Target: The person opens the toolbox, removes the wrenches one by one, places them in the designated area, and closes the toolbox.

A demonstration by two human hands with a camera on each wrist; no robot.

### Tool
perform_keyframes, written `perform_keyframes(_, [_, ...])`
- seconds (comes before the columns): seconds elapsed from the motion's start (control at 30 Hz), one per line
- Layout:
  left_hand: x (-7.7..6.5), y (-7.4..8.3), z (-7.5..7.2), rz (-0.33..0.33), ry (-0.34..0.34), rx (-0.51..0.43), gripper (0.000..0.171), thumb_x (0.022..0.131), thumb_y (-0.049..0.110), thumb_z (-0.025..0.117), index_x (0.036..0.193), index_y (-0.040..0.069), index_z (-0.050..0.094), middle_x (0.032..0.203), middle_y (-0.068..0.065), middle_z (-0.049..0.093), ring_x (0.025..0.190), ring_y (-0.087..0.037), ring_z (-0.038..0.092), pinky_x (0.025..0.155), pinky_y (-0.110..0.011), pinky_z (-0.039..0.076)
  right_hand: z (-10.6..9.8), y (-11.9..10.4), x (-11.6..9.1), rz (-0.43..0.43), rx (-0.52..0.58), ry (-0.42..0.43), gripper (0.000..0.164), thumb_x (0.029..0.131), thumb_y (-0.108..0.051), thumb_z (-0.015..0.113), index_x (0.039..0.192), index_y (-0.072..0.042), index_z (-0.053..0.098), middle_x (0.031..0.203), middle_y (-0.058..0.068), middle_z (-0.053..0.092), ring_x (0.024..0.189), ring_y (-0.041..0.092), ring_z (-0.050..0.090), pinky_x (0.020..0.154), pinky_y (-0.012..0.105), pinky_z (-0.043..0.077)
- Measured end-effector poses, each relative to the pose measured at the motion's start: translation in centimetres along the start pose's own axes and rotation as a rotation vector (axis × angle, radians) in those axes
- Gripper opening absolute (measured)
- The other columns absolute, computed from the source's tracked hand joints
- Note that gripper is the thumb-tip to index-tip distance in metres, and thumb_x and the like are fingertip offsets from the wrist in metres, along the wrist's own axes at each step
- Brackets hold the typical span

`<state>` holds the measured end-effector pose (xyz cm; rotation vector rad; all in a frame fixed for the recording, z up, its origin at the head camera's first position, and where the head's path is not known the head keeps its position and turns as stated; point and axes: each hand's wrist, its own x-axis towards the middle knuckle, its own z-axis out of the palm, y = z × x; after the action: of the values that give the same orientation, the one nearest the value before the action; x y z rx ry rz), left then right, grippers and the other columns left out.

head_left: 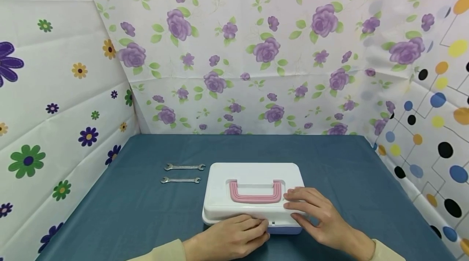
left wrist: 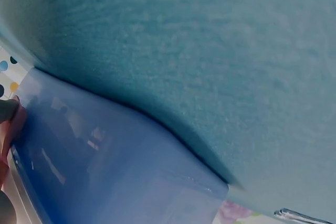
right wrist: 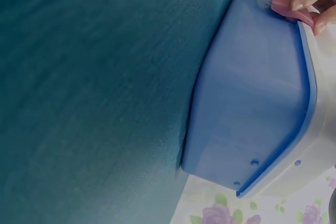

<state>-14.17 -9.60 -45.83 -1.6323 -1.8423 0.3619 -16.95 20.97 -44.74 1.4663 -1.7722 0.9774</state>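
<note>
A toolbox with a white lid point(head_left: 256, 171) and a blue base point(head_left: 286, 230) stands on the table, lid down. A pink handle point(head_left: 255, 199) lies on the lid's top. At the front edge my left hand point(head_left: 234, 237) has its fingers on a pink latch point(right wrist: 290, 9), pinching it in the right wrist view. The latch point(left wrist: 17, 124) shows at the left edge of the left wrist view. My right hand point(head_left: 322, 216) rests on the lid's right side with extended, spread fingers. In the head view the left hand hides the latch.
Two open-ended wrenches, a rear one point(head_left: 185, 167) and a front one point(head_left: 180, 180), lie left of the toolbox. A blue-green cloth point(head_left: 121, 212) covers the table. Flowered and dotted sheets point(head_left: 238, 49) hang behind and at both sides.
</note>
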Motion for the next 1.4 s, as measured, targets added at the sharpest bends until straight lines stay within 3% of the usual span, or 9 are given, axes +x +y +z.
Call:
perform_keyframes(0.17, [0.4,0.1,0.2,-0.006,0.041,-0.003,0.033,0.113,0.021,0.045,0.132,0.022,0.072,0.136,-0.002,0.064,0.116,-0.012,0.058,0.103,-0.026,0.047,0.0,0.1,-0.2,-0.003,0.001,0.004,0.025,0.101,-0.012,0.07,0.12,0.004,0.072,0.126,0.02,0.067,0.124,0.032,0.059,0.119,0.032,0.037])
perform_keyframes(0.4, [0.7,0.1,0.1,0.0,0.014,0.029,0.03,0.112,0.024,0.049,0.131,0.026,0.072,0.134,0.002,0.064,0.113,-0.01,0.058,0.099,-0.025,0.047,0.0,0.0,-0.3,-0.001,-0.005,0.009,0.025,0.101,-0.013,0.07,0.12,0.003,0.072,0.126,0.02,0.067,0.124,0.032,0.059,0.119,0.032,0.037])
perform_keyframes(0.63, [0.6,0.2,0.5,-0.004,0.048,0.038,0.042,0.115,0.019,0.034,0.125,0.028,0.074,0.13,0.002,0.066,0.11,-0.009,0.058,0.093,-0.024,0.047,0.1,0.1,-0.4,0.001,0.0,0.008,0.025,0.101,-0.012,0.071,0.12,0.003,0.072,0.126,0.02,0.067,0.124,0.032,0.058,0.119,0.032,0.037])
perform_keyframes(0.77, [0.6,0.3,0.4,-0.014,0.05,0.035,0.035,0.114,0.022,0.042,0.127,0.028,0.074,0.132,0.002,0.065,0.111,-0.01,0.058,0.091,-0.024,0.047,0.1,0.0,-0.3,-0.003,0.001,0.009,0.025,0.101,-0.012,0.071,0.12,0.004,0.072,0.125,0.02,0.067,0.124,0.032,0.058,0.119,0.032,0.037])
perform_keyframes(0.93, [0.8,0.4,-0.1,-0.034,0.032,-0.01,0.029,0.112,0.025,0.049,0.128,0.025,0.073,0.131,0.003,0.065,0.113,-0.01,0.057,0.095,-0.023,0.047,0.2,-0.2,0.1,-0.004,0.012,0.014,0.023,0.102,-0.012,0.069,0.119,0.003,0.072,0.125,0.02,0.067,0.124,0.031,0.058,0.118,0.031,0.037])
perform_keyframes(1.03, [1.0,0.1,-0.7,-0.063,0.031,-0.097,0.027,0.111,0.024,0.052,0.129,0.021,0.072,0.129,0.003,0.067,0.117,-0.009,0.059,0.103,-0.023,0.046,0.2,-0.3,0.5,0.008,0.034,0.027,0.021,0.103,-0.011,0.067,0.118,0.001,0.073,0.124,0.02,0.067,0.121,0.031,0.059,0.115,0.029,0.039])
perform_keyframes(1.2, [1.5,-1.2,-2.1,-0.118,0.12,-0.208,0.027,0.111,0.02,0.051,0.124,0.019,0.075,0.12,0.006,0.071,0.116,-0.008,0.062,0.107,-0.023,0.047,0.2,-0.6,1.2,0.06,0.069,0.054,0.016,0.103,-0.008,0.065,0.114,-0.004,0.075,0.119,0.019,0.067,0.112,0.028,0.06,0.107,0.025,0.043])
perform_keyframes(1.3, [1.9,-2.2,-2.7,-0.171,0.225,-0.197,0.027,0.111,0.02,0.051,0.115,0.019,0.078,0.111,0.006,0.072,0.107,-0.008,0.065,0.1,-0.024,0.051,0.2,-0.7,1.5,0.091,0.068,0.068,0.014,0.102,-0.006,0.065,0.112,-0.006,0.075,0.117,0.019,0.066,0.109,0.027,0.06,0.102,0.023,0.046])
perform_keyframes(1.4, [2.1,-3.5,-3.2,-0.26,0.304,-0.178,0.019,0.107,0.021,0.06,0.107,0.02,0.079,0.105,0.005,0.073,0.1,-0.011,0.066,0.093,-0.027,0.055,-0.1,-0.5,1.6,0.115,0.047,0.085,0.012,0.102,-0.005,0.066,0.109,-0.006,0.076,0.115,0.019,0.065,0.107,0.026,0.06,0.097,0.021,0.048])
